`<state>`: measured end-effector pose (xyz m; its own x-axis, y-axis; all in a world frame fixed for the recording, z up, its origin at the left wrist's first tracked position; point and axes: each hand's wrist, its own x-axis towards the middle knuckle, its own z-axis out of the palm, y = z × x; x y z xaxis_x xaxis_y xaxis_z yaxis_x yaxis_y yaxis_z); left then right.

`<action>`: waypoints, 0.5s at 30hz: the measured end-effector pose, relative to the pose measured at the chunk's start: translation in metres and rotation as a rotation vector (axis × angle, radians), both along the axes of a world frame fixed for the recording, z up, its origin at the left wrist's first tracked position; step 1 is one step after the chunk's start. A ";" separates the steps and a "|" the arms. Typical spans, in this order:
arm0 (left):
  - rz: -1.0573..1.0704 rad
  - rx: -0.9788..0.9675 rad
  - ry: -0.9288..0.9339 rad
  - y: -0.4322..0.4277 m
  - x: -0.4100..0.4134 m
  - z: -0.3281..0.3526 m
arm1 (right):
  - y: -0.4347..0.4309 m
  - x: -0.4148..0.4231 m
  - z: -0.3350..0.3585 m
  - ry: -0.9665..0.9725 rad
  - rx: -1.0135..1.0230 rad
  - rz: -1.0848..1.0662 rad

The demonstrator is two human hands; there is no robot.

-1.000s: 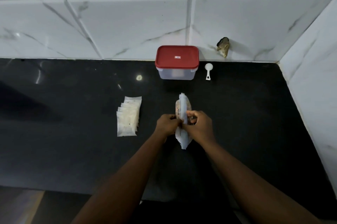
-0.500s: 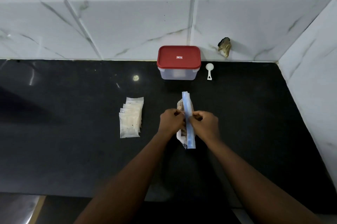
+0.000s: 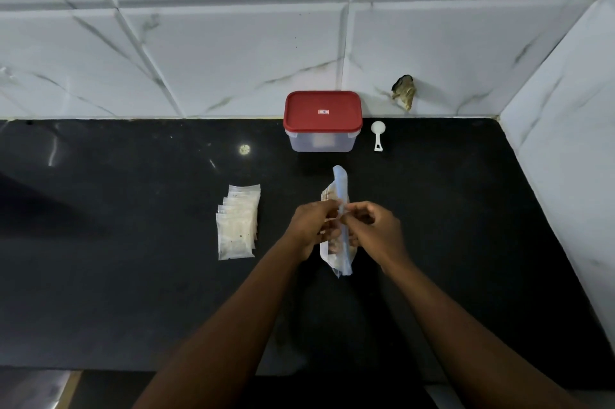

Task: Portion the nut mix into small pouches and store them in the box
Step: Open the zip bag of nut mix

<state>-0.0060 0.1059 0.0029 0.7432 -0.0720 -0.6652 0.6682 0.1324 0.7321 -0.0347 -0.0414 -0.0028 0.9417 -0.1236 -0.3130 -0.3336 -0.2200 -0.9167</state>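
Head view: black counter (image 3: 133,275) meets white marbled tiles (image 3: 233,59); left hand (image 3: 311,225) and right hand (image 3: 376,232) pinch the nut bag (image 3: 340,182).

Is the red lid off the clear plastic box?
No, the red lid sits flat on top of the clear plastic box.

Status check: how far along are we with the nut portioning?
Done: nothing portioned yet; the small pouches lie stacked and look flat. In hand: left hand and right hand pinch the top of the nut mix bag. Left: scooping with the white scoop, filling pouches, storing them in the box, its red lid on.
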 end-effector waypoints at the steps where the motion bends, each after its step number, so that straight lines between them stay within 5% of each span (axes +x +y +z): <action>1: 0.017 -0.021 0.008 0.000 0.000 0.001 | 0.001 0.000 0.001 -0.008 -0.010 0.018; 15: 0.045 -0.086 0.010 0.000 0.004 0.014 | -0.006 0.007 0.004 0.106 0.040 0.007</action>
<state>-0.0023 0.1056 0.0165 0.7401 -0.0959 -0.6656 0.6675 0.2244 0.7099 -0.0272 -0.0473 0.0011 0.9040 -0.1023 -0.4152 -0.4274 -0.1863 -0.8847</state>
